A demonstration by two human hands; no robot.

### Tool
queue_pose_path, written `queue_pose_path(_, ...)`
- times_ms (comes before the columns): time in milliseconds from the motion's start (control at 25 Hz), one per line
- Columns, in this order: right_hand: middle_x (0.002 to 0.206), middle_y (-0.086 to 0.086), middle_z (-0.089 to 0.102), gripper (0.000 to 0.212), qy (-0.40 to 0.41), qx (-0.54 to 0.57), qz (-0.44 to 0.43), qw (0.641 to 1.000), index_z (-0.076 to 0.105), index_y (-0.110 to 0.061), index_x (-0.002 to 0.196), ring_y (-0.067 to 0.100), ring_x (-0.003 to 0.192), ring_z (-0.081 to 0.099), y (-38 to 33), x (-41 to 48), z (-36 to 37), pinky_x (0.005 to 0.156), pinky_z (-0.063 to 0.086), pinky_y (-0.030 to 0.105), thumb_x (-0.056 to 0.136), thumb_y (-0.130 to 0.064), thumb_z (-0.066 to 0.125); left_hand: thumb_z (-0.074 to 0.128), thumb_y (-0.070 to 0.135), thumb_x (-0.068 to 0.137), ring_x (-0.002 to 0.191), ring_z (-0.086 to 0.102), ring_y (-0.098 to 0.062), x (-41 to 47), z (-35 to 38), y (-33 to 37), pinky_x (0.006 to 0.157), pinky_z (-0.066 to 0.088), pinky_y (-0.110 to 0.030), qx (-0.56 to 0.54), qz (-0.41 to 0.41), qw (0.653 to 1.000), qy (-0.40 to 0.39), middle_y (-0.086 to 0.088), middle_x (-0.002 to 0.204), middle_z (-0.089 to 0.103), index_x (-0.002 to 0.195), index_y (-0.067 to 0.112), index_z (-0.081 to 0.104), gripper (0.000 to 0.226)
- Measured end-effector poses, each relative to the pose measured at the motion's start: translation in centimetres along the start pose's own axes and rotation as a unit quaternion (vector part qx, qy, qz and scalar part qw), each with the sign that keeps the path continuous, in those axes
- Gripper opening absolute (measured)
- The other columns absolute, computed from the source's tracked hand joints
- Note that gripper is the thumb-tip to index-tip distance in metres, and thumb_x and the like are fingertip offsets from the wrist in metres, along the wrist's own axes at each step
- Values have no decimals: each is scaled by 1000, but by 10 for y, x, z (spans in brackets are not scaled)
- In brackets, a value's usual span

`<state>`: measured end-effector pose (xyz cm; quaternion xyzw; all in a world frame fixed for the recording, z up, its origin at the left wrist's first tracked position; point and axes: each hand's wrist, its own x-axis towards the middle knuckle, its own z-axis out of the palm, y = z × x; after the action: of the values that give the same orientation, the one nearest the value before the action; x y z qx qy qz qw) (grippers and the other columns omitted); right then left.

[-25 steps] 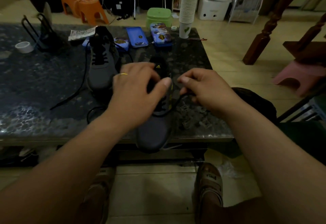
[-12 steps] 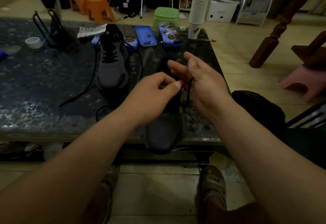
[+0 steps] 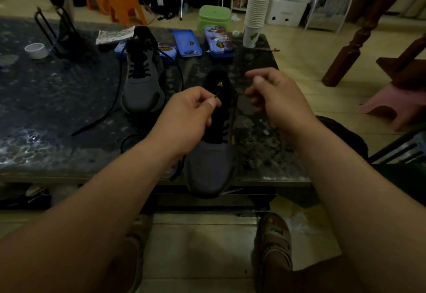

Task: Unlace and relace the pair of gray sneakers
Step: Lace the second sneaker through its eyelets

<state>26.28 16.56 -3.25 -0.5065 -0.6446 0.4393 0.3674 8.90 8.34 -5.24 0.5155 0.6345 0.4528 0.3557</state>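
The near gray sneaker (image 3: 208,166) lies on the dark table (image 3: 57,113), its toe over the near edge at 6 o'clock. Its mate, the far sneaker (image 3: 143,85), sits well apart at about 10 o'clock with a loose black lace trailing off it. The near shoe looks light, with a soft upper that would give under a press, so it is probably best steadied at the sole or heel. Its lace is limp, thin and likely slippery, stiff only at the tip, and that is the place to take hold for threading. The left hand (image 3: 186,113) hovers over the tongue, its grip closed in a tight pinch of thumb and forefinger on the lace tip (image 3: 216,95), which pokes out toward 1 o'clock. The right hand (image 3: 279,99) hangs at 2 o'clock from the shoe with its fingers curled and thumb against forefinger — a blurred dark strand runs toward it, but I cannot tell whether its grip holds anything.
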Motion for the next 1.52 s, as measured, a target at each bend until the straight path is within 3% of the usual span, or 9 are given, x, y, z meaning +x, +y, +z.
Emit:
queue_pose_path(200, 92, -11, 65, 36, -140, -191, -58, 970, 53, -45, 142, 2, 79, 65, 9, 7, 0, 66, 46, 15, 106, -42, 52, 55, 25, 106, 68, 58, 7, 2, 7, -18, 59, 37, -7, 148, 55, 987, 15, 8, 83, 71, 108, 30, 72, 18)
queue_pose_path(320, 88, -11, 66, 20, -126, -214, -77, 966, 61, -37, 117, 4, 80, 65, 9, 14, 8, 65, 47, 23, 102, -50, 57, 53, 26, 106, 68, 58, 3, 5, 8, -21, 61, 41, -18, 162, 61, 985, 22, 10, 81, 71, 107, 30, 67, 14)
queue_pose_path(440, 91, 3, 70, 9, -120, -156, -32, 980, 60, -27, 101, 23, 82, 70, 15, 17, 7, 67, 60, 39, 100, -35, 63, 54, 27, 106, 75, 61, 0, 4, 12, -21, 66, 48, -26, 184, 67, 980, 26, 11, 79, 70, 103, 30, 62, 9)
queue_pose_path(640, 93, 6, 66, 16, -135, 36, 52, 989, 56, -20, 97, 20, 80, 68, 29, 17, 0, 67, 54, 31, 102, -5, 56, 60, 24, 102, 78, 61, -5, 6, 15, -25, 70, 50, -31, 203, 97, 974, 31, 10, 80, 67, 94, 26, 63, 9)
queue_pose_path(840, 101, 12, 65, 17, -129, 47, 55, 989, 58, -20, 98, 26, 88, 68, 36, 19, 0, 68, 55, 31, 102, -4, 56, 62, 20, 100, 83, 53, -8, 6, 22, -29, 76, 44, -29, 261, 157, 952, 29, 10, 87, 56, 95, 21, 67, 7)
queue_pose_path(960, 98, 10, 64, 18, -130, 50, 47, 989, 57, -20, 98, 23, 86, 66, 36, 18, 0, 63, 53, 26, 102, -2, 56, 60, 19, 100, 86, 57, -16, 7, 21, -28, 78, 49, -40, 301, 178, 937, 24, 5, 90, 58, 97, 20, 67, 7)
queue_pose_path(1240, 97, 8, 64, 16, -129, 52, 46, 989, 58, -20, 99, 18, 82, 66, 37, 17, 1, 63, 52, 26, 102, -4, 56, 53, 24, 102, 82, 57, -24, 12, 20, -18, 68, 48, -43, 374, 218, 902, -9, 1, 92, 53, 100, 18, 64, 13)
queue_pose_path(1360, 100, 10, 65, 16, -127, 48, 45, 990, 59, -23, 99, 24, 87, 66, 36, 17, 3, 70, 51, 33, 102, -7, 57, 49, 28, 102, 77, 55, -25, 16, 23, -12, 62, 45, -43, 406, 235, 883, -16, 1, 91, 51, 102, 20, 63, 16)
queue_pose_path(1520, 104, 10, 70, 12, -106, 44, 41, 993, 59, -25, 106, 28, 90, 70, 36, 15, 5, 75, 55, 41, 102, -15, 62, 52, 27, 103, 82, 54, -22, 20, 27, -11, 68, 47, -43, 384, 221, 897, -12, 4, 90, 52, 100, 21, 61, 11)
